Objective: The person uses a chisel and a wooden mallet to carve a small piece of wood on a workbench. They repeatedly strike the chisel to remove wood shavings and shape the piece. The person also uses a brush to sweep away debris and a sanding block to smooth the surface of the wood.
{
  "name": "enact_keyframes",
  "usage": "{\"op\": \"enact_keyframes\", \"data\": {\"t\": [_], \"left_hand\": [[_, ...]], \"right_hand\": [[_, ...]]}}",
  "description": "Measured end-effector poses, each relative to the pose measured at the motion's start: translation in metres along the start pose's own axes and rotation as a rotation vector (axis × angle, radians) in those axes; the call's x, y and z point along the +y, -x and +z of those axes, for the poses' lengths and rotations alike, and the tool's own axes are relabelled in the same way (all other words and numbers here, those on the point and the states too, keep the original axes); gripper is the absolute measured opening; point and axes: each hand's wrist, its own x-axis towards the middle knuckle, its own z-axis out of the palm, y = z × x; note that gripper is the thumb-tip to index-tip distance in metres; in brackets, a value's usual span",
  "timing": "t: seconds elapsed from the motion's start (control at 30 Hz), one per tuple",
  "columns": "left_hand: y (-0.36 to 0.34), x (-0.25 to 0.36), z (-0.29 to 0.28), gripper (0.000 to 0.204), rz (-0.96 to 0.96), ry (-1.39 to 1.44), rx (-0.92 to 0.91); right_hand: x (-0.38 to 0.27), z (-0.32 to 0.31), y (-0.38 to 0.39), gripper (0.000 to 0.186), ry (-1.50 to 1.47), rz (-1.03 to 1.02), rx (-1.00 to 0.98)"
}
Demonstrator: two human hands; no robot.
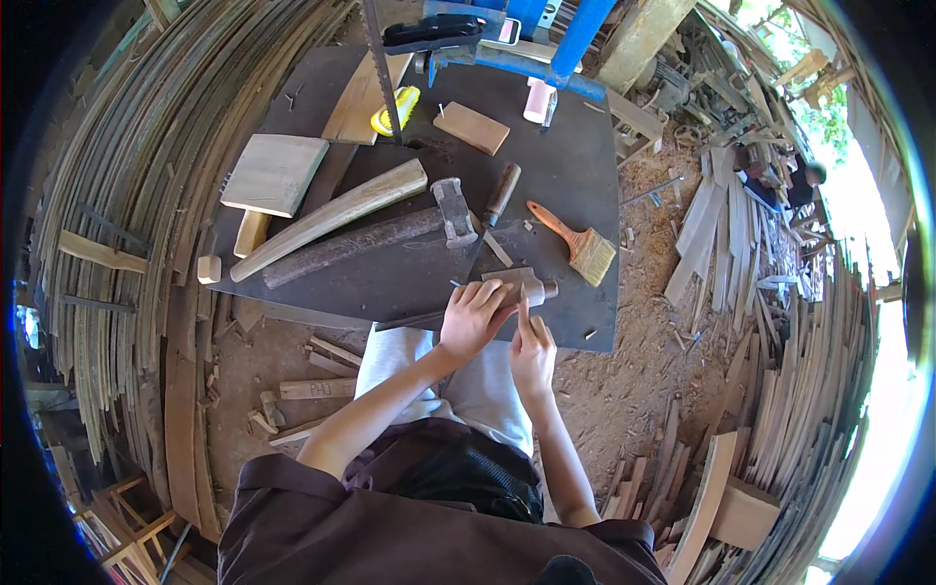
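At the near edge of the dark table, a short wooden piece point(533, 284) with a narrower round end lies under my hands. My left hand point(472, 320) is closed over its near left part, holding it against the tabletop. My right hand point(532, 357) touches the piece from the near side, fingers pressed together and pointing up at it. Whatever those fingers pinch, if anything, is too small to make out. Just beyond are a thin wood strip point(497, 248), a wooden-handled tool point(502, 193) and a paintbrush point(577, 244) with an orange handle.
A hammer point(453, 210) lies beside a curved wooden bar point(331, 219) and a square board point(275, 174). An upright saw blade point(385, 78) meets the table near a yellow brush point(395, 111). Blue metal framing point(575, 49) stands behind. Stacked planks point(127, 244) line the left side.
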Motion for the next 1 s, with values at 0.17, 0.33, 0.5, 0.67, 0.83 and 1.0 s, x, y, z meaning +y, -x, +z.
{"op": "enact_keyframes", "data": {"t": [0.17,0.33,0.5,0.67,0.83,1.0], "left_hand": [[-0.001,0.002,-0.003,0.035,-0.034,0.017,-0.049],[-0.002,0.003,-0.005,0.035,-0.004,0.008,-0.03],[-0.001,0.0,-0.002,0.035,-0.028,0.034,-0.045],[0.001,-0.002,0.0,0.036,0.0,0.015,-0.048],[0.001,0.0,0.0,0.036,0.016,0.002,-0.027],[0.001,-0.002,0.0,0.037,0.015,-0.035,-0.089]], "right_hand": [[-0.006,-0.001,-0.024,0.056,-0.028,-0.003,0.004],[-0.002,-0.006,-0.003,0.055,-0.002,0.014,-0.041],[-0.002,-0.005,-0.018,0.052,0.005,-0.025,-0.008],[0.002,-0.002,-0.022,0.052,-0.021,-0.037,-0.009],[0.003,-0.007,-0.007,0.052,0.019,-0.031,-0.055],[0.001,0.002,-0.036,0.055,0.005,-0.096,0.041]]}}
